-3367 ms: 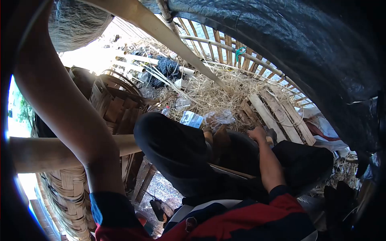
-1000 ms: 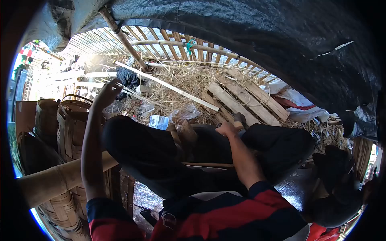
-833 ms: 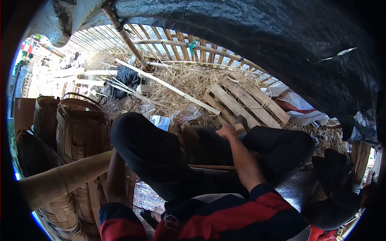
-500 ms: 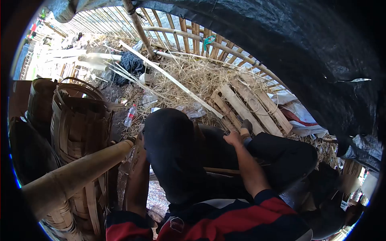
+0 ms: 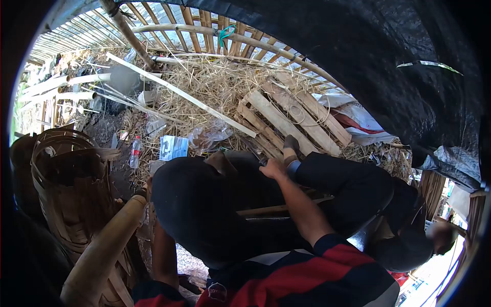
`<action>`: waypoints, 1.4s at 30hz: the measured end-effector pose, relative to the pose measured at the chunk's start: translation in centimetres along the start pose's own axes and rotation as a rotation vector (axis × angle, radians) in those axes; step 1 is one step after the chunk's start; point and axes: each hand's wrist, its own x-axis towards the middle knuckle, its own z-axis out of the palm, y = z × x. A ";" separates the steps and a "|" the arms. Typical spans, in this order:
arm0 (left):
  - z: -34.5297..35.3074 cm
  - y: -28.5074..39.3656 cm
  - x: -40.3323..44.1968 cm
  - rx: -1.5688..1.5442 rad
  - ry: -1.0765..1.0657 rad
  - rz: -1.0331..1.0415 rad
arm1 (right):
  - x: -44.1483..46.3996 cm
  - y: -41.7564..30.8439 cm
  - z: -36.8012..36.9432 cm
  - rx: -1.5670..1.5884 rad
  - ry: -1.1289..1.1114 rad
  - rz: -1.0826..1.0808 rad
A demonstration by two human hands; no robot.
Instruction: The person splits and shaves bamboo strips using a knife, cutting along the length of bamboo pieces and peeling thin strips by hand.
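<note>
The thick bamboo pole point(image 5: 105, 250) slants up from the lower left, its far end beside your knee point(image 5: 186, 199), where your left hand point(image 5: 149, 190) is mostly hidden, so you cannot tell its grip; your right hand point(image 5: 274, 169) is curled closed on a small dark piece point(image 5: 263, 162), hard to make out, near the wooden slats point(image 5: 281, 123); beyond your hands, a long pale strip point(image 5: 181, 95) lies across the straw point(image 5: 215, 84)

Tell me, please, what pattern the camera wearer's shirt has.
Broad red and dark navy stripes; the shirt shows best in the head view, low in the picture.
</note>
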 end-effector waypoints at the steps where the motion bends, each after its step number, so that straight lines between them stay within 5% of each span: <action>1: 0.1 0.1 0.3 -0.002 -0.008 -0.006 | 0.1 -0.1 0.0 -0.007 0.005 0.003; 9: 0.0 1.3 1.5 -0.018 -0.087 -0.080 | 1.4 1.0 1.0 0.008 -0.006 0.022; 14: -0.4 2.1 2.2 -0.022 -0.147 -0.159 | 2.2 3.3 -0.3 0.111 0.220 -0.223; 29: -1.5 6.9 4.3 0.144 -0.146 -0.347 | 19.5 12.5 -27.4 -0.311 0.410 -0.425; 37: -0.1 5.7 4.2 0.230 -0.204 -0.360 | 28.0 18.3 -28.4 -0.271 0.481 -0.224; 42: 0.3 5.2 3.7 0.265 -0.265 -0.408 | 31.1 20.8 -29.4 0.023 0.309 -0.089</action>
